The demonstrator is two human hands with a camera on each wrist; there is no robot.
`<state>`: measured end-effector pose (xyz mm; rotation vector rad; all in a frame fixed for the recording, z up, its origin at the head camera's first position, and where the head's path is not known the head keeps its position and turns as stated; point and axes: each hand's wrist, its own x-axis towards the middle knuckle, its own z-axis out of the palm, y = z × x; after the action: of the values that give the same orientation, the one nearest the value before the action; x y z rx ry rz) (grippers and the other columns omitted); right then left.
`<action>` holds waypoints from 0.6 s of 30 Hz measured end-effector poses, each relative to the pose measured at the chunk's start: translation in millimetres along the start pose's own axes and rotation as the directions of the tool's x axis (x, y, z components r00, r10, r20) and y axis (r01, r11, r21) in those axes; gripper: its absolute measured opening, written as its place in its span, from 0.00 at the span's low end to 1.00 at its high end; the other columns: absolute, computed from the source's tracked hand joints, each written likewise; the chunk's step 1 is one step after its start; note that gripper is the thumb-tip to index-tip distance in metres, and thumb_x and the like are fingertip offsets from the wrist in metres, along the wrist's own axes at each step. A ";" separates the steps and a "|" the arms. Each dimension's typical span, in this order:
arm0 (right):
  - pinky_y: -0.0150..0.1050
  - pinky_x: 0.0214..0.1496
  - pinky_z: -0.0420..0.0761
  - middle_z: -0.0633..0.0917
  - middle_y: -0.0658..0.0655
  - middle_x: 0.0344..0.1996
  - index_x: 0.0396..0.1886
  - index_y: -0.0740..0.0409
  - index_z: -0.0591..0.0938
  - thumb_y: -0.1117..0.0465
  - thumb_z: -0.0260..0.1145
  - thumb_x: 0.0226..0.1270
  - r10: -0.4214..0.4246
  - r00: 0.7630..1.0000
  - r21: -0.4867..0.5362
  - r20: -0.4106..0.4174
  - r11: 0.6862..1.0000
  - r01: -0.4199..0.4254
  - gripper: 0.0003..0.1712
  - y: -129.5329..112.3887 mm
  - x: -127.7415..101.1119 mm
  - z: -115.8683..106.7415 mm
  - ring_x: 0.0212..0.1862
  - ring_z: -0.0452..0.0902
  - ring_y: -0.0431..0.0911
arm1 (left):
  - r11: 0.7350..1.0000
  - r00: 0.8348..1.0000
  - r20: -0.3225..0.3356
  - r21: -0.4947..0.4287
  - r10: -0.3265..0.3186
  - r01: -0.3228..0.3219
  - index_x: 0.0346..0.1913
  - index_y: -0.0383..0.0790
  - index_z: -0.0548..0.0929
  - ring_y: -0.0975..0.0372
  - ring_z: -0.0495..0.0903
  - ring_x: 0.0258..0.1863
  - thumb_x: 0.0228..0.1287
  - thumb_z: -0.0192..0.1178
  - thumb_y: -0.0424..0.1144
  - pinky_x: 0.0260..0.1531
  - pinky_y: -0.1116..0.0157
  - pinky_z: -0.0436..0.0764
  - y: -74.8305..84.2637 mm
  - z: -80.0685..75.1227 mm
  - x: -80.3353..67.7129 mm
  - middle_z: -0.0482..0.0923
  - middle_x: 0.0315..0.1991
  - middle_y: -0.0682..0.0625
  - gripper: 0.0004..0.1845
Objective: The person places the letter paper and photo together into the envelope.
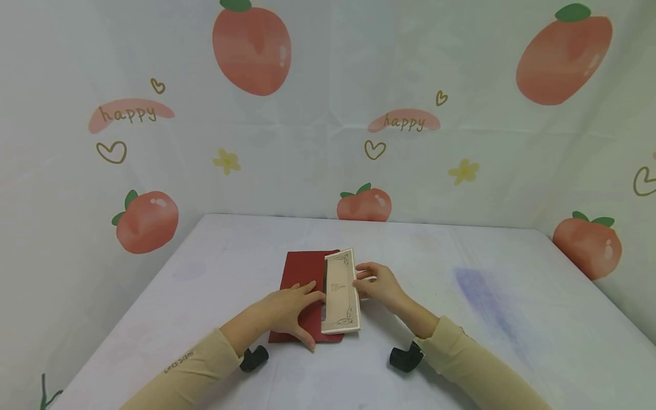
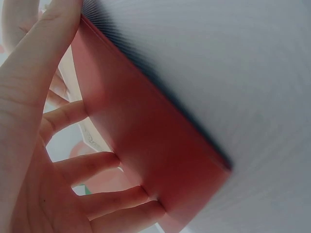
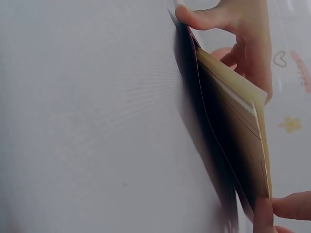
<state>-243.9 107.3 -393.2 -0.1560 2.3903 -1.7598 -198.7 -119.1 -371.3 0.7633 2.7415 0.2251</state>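
Observation:
A flat red cover (image 1: 307, 263) lies on the table, and a cream booklet (image 1: 340, 293) with ornate corners and a small central emblem overlaps its right part. My left hand (image 1: 290, 310) rests across the red cover with fingers spread, one fingertip right at the booklet's left edge. In the left wrist view, its straight fingers touch the far edge of the red cover (image 2: 146, 121). My right hand (image 1: 383, 289) pinches the booklet's right edge between thumb and fingers. The right wrist view shows the booklet (image 3: 245, 116) tilted up on that side, with its underside in shadow.
The white table (image 1: 420, 250) has a faint purple smudge (image 1: 482, 296) on its right side. A white backdrop (image 1: 307, 148) printed with fruit, hearts and flowers stands behind it. Black wrist mounts (image 1: 406, 357) sit under both forearms.

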 end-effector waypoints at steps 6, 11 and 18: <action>0.38 0.36 0.85 0.78 0.66 0.40 0.55 0.75 0.72 0.74 0.62 0.56 -0.022 1.000 -0.013 -0.009 1.000 0.022 0.24 -3.0 -3.5 2.6 0.31 0.78 0.39 | 1.000 1.000 -0.001 -0.002 -0.003 0.003 0.64 0.56 0.66 0.38 0.62 0.66 0.35 0.70 0.67 0.58 0.41 0.70 -0.1 -1.1 0.3 0.58 0.71 0.42 0.48; 0.39 0.36 0.85 0.78 0.66 0.40 0.55 0.74 0.73 0.75 0.63 0.56 -0.042 0.999 -0.041 -0.026 0.998 0.041 0.24 -3.0 -4.3 4.7 0.34 0.80 0.41 | 1.000 1.000 0.000 0.000 -0.011 0.011 0.63 0.56 0.66 0.38 0.62 0.66 0.34 0.70 0.67 0.58 0.42 0.70 0.9 -1.9 0.2 0.58 0.71 0.42 0.48; 0.38 0.36 0.85 0.79 0.67 0.39 0.54 0.75 0.74 0.75 0.63 0.54 -0.066 0.997 -0.064 -0.035 0.996 0.063 0.25 -1.5 -3.6 6.6 0.36 0.81 0.44 | 1.000 1.000 -0.009 0.008 -0.004 0.004 0.63 0.56 0.67 0.38 0.63 0.65 0.35 0.70 0.67 0.57 0.42 0.71 0.5 -1.2 0.1 0.59 0.71 0.42 0.48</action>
<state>-239.1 101.3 -393.4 -0.2131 2.4954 -1.7298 -198.9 -118.8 -370.0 0.7609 2.7538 0.2168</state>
